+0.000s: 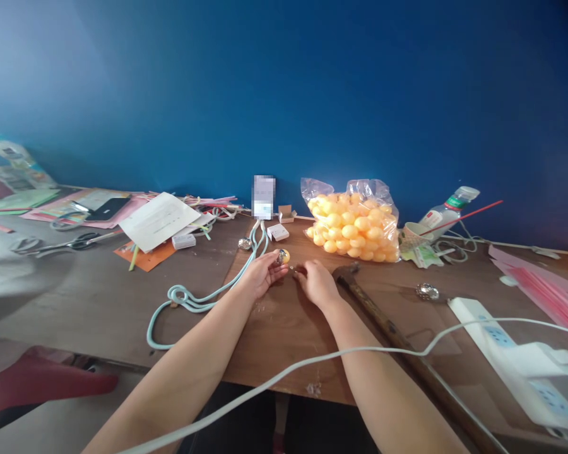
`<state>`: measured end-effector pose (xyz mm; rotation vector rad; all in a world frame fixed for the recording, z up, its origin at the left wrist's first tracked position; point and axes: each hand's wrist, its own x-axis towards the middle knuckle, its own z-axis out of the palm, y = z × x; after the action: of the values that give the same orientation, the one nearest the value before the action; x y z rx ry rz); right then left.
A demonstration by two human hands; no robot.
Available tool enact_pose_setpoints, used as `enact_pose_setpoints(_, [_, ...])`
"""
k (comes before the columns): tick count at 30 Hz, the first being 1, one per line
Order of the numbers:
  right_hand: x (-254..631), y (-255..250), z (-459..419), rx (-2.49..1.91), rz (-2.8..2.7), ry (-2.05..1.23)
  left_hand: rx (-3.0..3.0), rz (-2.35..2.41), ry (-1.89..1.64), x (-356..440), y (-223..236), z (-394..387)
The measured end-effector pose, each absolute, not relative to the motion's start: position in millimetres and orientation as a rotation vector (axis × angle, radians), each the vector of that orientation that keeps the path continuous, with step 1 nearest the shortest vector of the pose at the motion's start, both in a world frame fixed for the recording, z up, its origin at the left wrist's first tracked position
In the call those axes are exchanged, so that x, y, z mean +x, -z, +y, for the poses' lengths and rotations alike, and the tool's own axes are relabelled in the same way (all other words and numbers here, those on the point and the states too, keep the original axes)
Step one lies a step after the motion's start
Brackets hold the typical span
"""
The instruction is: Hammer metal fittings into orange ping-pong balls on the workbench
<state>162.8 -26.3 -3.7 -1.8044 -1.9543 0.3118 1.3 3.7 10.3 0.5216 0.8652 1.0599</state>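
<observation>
My left hand (265,275) is closed around a small yellow ball (286,256) with a shiny, silvery patch on its near side. Close beside it, at the right, my right hand (316,284) has thumb and fingers pinched together. A tiny light speck shows at its fingertips, too small to name. Behind both hands stands a clear plastic bag (357,227) full of yellow balls. Shiny silver round pieces lie apart, one silver piece (426,291) to the right and another silver piece (245,243) behind my left hand.
A hammer (383,318) lies right of my right hand. A white cable (312,360) crosses above my forearms toward the power strip (492,334). Left are a blue cord (203,302), scissors (71,243) and papers (158,221). A bottle (447,211) leans at the back right.
</observation>
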Motion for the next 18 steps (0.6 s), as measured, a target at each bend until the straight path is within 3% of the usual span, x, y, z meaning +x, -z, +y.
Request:
enact_pose_setpoints(9, [157.4, 1.2, -27.1, -1.835, -1.947, -0.291, 0.519, 0.875, -1.059, 1.5, -12.5, 2.6])
enact_pose_setpoints(18, [156.7, 1.9, -22.5, -1.302, -1.274, -0.970, 0.490, 0.847, -1.022, 1.9, -12.4, 4.0])
